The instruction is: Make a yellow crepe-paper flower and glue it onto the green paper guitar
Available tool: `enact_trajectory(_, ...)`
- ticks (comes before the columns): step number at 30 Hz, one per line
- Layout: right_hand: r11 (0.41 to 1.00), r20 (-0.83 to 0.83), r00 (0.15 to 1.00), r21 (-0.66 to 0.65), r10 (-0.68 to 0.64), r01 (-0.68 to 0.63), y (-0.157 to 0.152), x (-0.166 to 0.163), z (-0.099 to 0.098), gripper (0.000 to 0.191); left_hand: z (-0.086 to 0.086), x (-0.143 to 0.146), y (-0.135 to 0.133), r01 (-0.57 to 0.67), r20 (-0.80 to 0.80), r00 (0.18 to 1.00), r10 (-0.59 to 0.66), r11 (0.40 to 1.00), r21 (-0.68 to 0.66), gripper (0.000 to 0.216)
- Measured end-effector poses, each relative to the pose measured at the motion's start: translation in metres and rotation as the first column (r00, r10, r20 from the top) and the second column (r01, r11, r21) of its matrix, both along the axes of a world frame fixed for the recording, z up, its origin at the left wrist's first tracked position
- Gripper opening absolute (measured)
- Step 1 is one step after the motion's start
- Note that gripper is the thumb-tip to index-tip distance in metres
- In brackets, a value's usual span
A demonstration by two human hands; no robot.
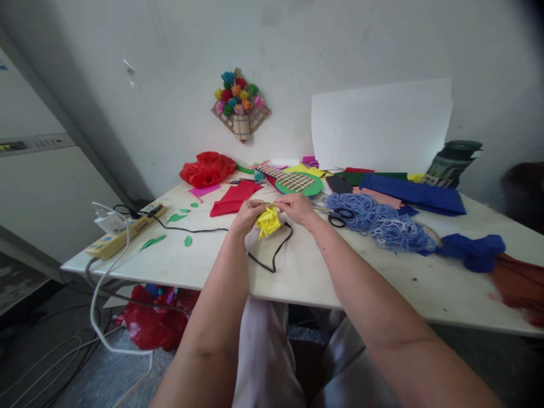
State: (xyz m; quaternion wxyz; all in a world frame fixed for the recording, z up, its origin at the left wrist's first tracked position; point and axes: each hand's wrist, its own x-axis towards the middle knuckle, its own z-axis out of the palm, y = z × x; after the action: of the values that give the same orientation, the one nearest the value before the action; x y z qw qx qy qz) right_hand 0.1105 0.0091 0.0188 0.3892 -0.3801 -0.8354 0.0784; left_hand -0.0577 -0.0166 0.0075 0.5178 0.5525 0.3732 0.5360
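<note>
My left hand [249,214] and my right hand [296,206] meet over the middle of the white table. Between them is a yellow paper flower [268,222], its petals pointing down toward me. The fingers of both hands are pinched around its upper end, where a thin stick-like piece shows between the fingertips. My fingers hide part of that spot. Below the flower a black cable [274,266] loops over the tabletop. Black-handled scissors [339,217] lie to the right of my right hand.
A power strip [123,231] and green paper leaves [176,217] lie left. Red paper [234,198], a green round piece with woven sticks [300,182] and a red plastic bag [208,169] sit behind. Tangled blue string [374,218], blue paper [412,194] and a dark bottle [453,164] are right.
</note>
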Motion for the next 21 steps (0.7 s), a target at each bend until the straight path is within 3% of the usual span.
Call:
enact_trajectory(6,0.993,-0.003,1.0,0.118,-0.011,0.011,0.0033,-0.0005,-0.0025,0.015,-0.0002,0.0013,0.0001,-0.013,0.064,0.998,0.015,0.999,-0.033,0.016)
enact_trajectory(21,0.999,-0.072,0.997,0.032,0.027,-0.025,0.0046,-0.0011,-0.0001,0.012,-0.0057,-0.0011,0.0055,-0.025,0.079,0.997,0.028,0.999,-0.042,0.013)
